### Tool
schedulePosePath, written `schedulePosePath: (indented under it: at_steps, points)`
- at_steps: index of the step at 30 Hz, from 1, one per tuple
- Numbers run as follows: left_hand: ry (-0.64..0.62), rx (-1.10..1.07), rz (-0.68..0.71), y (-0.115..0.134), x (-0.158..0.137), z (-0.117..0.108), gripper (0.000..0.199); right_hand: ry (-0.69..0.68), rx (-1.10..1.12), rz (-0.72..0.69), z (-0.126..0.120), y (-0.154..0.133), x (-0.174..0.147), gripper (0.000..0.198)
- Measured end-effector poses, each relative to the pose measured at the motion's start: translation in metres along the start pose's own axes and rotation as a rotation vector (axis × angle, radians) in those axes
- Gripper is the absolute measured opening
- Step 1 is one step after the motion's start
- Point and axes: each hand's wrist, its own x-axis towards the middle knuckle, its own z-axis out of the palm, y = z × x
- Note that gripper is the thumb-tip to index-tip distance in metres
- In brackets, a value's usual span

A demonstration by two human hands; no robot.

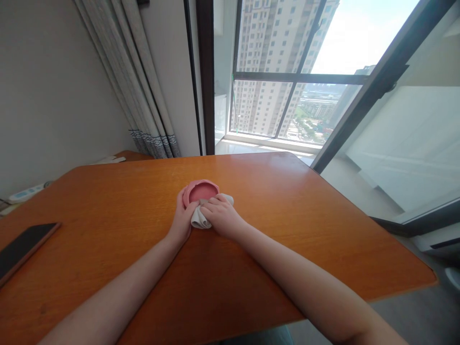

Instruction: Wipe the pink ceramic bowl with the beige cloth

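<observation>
Head view, mid-frame: gripping pink bowl [203,191] in curled left hand [182,218], clasping pale cloth [201,219] in half-closed right hand [222,214]. Probably light, stiff, smooth; best held by its side.

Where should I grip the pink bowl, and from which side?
Probably by the left outer wall of the pink bowl, coming from the left, as the left hand does. That side curves outward, which should suit a cupped palm, while the right hand and the pale cloth crowd the near right edge.
</observation>
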Motion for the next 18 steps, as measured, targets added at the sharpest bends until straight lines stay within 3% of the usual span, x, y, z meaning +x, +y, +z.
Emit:
schedulePosePath:
  at_steps: [3, 7, 18]
  points:
    - [-0.008, 0.100, 0.038, -0.001, 0.011, -0.009, 0.053, -0.025, 0.020, -0.014, -0.003, 0.002, 0.000, 0.013]
    - [-0.109, 0.178, 0.075, 0.002, 0.023, -0.019, 0.058, -0.029, 0.003, -0.044, -0.007, 0.008, -0.003, 0.015]
    - [-0.004, -0.107, 0.045, 0.013, -0.011, 0.008, 0.065, 0.050, -0.025, 0.010, -0.012, -0.004, 0.000, 0.020]
